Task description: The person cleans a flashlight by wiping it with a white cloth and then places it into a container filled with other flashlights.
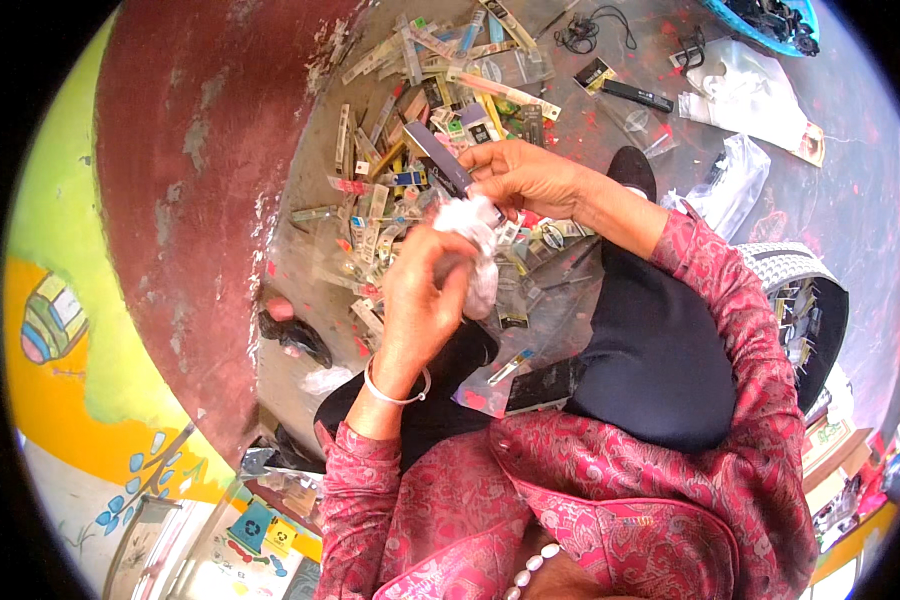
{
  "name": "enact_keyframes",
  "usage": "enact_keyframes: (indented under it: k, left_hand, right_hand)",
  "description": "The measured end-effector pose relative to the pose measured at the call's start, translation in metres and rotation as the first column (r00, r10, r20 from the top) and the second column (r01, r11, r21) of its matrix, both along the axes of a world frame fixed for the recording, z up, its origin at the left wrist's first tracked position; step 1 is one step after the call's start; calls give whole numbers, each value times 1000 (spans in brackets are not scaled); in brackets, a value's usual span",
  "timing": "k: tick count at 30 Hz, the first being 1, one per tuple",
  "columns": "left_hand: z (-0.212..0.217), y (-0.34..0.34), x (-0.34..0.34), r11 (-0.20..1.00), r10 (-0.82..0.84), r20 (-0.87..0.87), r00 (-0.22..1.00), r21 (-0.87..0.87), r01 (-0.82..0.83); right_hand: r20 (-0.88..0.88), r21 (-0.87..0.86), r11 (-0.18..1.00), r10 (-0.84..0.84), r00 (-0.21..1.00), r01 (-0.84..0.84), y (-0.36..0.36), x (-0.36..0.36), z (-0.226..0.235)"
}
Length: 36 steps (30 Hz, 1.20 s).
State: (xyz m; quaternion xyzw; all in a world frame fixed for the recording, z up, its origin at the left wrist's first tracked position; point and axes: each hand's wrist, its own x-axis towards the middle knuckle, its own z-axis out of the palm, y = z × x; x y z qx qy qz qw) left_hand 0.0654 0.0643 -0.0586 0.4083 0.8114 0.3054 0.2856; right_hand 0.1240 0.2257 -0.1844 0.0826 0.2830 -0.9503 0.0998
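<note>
My right hand (530,180) grips a slim dark purple-grey box (436,158) near its lower end, its far end pointing up and to the left. Bunched in my left hand (422,290) is a crumpled white cloth (482,270), pressed close to the box's lower end, where the two hands nearly meet. Whether the cloth touches the box cannot be made out, as this spot is blurred and partly covered by fingers. Below and beyond both hands lies a heap of small narrow packages (375,225) in many colours, some in clear plastic.
A white plastic bag (750,100) lies at the far right, near a long black box (637,95). A blue basket (750,22) holds dark items. A black-and-white bag (810,300) stands right of my knee. The red-brown wall (200,200) rises to the left.
</note>
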Motion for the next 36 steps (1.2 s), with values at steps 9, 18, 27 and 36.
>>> enact_keyframes:
  k: [9, 18, 27, 36]
  left_hand:
    - [-11, -22, -24, 817, 535, 637, 555, -223, -531]
    - [-23, -26, -19, 739, 482, 799, 359, -150, -657]
    - [-14, -24, -16, 585, 549, 834, 59, -332, -740]
    - [-14, -29, -18, 695, 434, 898, 76, -280, -662]
  right_hand:
    - [-167, 676, 724, -29, 985, 136, 2, 6, 47]
    - [-242, 869, 453, 42, 969, 198, -22, 8, 65]
    - [-214, 488, 864, 257, 943, -124, -19, 1, 35]
    - [-127, 201, 956, 240, 962, -212, -38, 3, 12]
